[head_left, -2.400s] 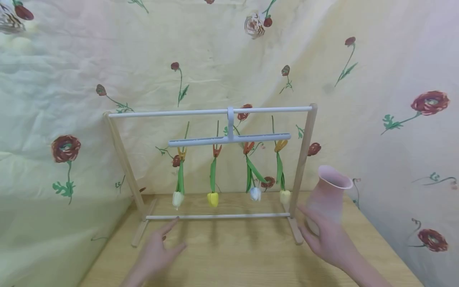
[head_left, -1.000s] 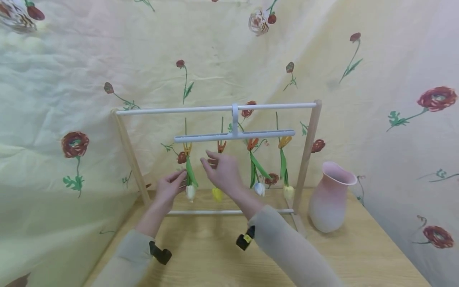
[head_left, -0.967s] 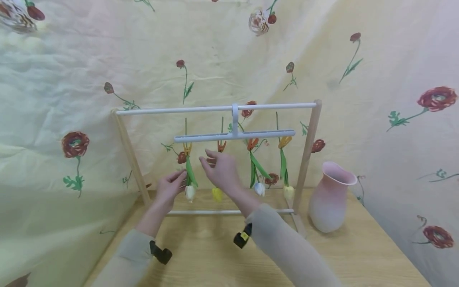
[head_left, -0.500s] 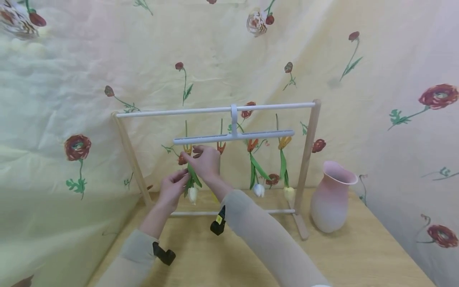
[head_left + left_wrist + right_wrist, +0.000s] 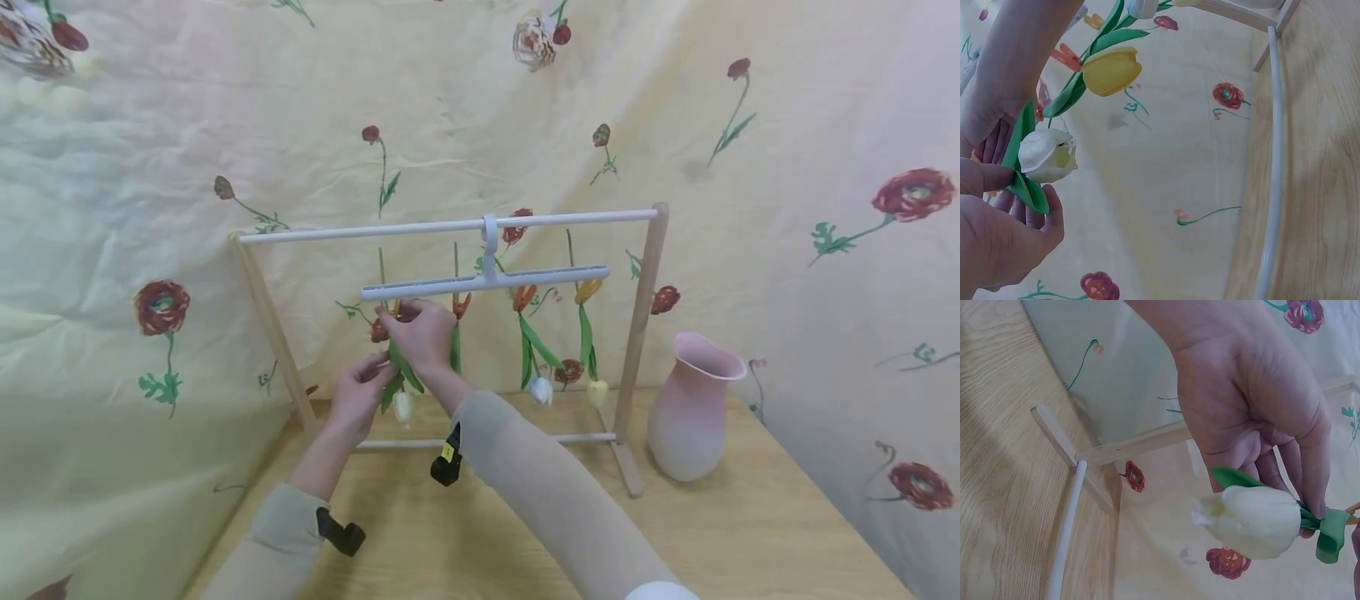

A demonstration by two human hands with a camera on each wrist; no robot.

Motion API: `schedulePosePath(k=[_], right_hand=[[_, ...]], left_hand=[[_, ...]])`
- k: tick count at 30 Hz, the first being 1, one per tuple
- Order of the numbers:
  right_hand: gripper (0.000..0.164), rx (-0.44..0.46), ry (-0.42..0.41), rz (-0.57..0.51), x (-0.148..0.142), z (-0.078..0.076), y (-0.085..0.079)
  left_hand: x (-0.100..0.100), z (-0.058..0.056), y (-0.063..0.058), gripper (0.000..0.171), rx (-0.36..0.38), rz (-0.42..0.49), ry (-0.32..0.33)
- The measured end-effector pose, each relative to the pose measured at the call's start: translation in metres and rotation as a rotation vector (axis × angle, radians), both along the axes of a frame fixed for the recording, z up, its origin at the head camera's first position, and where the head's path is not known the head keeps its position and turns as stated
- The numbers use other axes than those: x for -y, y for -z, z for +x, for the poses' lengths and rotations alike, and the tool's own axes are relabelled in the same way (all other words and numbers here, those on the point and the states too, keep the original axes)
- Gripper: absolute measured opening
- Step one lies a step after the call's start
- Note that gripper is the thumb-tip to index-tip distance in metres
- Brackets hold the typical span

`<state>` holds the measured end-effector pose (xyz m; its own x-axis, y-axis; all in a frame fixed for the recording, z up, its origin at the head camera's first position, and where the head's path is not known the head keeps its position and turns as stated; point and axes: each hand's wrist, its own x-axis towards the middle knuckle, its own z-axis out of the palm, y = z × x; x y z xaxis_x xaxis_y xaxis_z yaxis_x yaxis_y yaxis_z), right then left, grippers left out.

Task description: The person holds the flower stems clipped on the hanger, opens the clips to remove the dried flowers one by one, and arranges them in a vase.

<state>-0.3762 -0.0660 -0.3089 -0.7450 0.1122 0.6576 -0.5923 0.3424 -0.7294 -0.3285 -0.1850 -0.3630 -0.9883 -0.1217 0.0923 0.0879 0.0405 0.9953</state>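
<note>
Upside down from the pale hanger [image 5: 442,287] hangs a white tulip [image 5: 402,407], its bloom lowest. My left hand [image 5: 356,400] pinches its green stem and leaves just above the bloom, as the right wrist view shows, where the tulip [image 5: 1260,522] is close to the lens. Higher up, my right hand [image 5: 422,337] holds the yellow-orange clip [image 5: 397,307] at the hanger's left end; its fingers mostly cover the clip. A yellow tulip [image 5: 1110,70] hangs beside it, hidden behind my right arm in the head view.
A pale blue tulip [image 5: 541,390] and a cream tulip [image 5: 597,392] hang from clips to the right. The wooden rack [image 5: 641,333] stands on the table [image 5: 720,533]. Right of it is a pink-and-white vase [image 5: 688,417]. Flower-printed cloth forms the backdrop.
Both hands rose from low beside the rack to the white tulip. My right hand then moved left onto its clip. The left hand stays at the stem.
</note>
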Motion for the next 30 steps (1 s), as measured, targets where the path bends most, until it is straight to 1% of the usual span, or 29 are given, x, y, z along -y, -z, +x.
schedulePosePath(k=[5,8,10,12,14,19,24,26,28,30], right_hand=[[0.029,-0.023,0.041,0.057,0.0,-0.002,-0.003],[0.029,-0.032,0.063,0.095,0.0,-0.003,-0.004],[0.029,-0.042,0.072,0.112,0.0,-0.003,-0.004],[0.03,-0.048,0.074,0.116,0.001,-0.002,-0.005],[0.029,-0.046,0.071,0.111,0.002,-0.001,-0.006],[0.025,-0.027,0.063,0.098,0.004,-0.001,-0.006],[0.026,0.003,0.053,0.091,0.004,-0.003,-0.007],[0.026,0.022,0.047,0.09,0.004,-0.003,-0.007],[0.027,0.032,0.036,0.084,0.003,-0.003,-0.008],[0.027,0.043,0.024,0.071,0.003,-0.003,-0.009]], left_hand=[[0.004,-0.002,-0.001,0.049,0.01,-0.008,0.021],[0.006,-0.002,0.001,0.048,-0.001,0.004,0.034],[0.008,-0.001,0.003,0.046,-0.005,0.004,0.041],[0.011,0.003,0.006,0.046,0.001,-0.014,0.048],[0.016,0.009,0.01,0.046,0.014,-0.076,0.042],[0.03,0.03,0.019,0.043,0.026,-0.26,0.024],[0.047,0.05,0.029,0.04,0.031,-0.357,0.027],[0.056,0.058,0.033,0.038,0.018,-0.399,0.032],[0.065,0.066,0.037,0.034,-0.02,-0.443,0.057],[0.075,0.074,0.039,0.03,-0.075,-0.509,0.104]])
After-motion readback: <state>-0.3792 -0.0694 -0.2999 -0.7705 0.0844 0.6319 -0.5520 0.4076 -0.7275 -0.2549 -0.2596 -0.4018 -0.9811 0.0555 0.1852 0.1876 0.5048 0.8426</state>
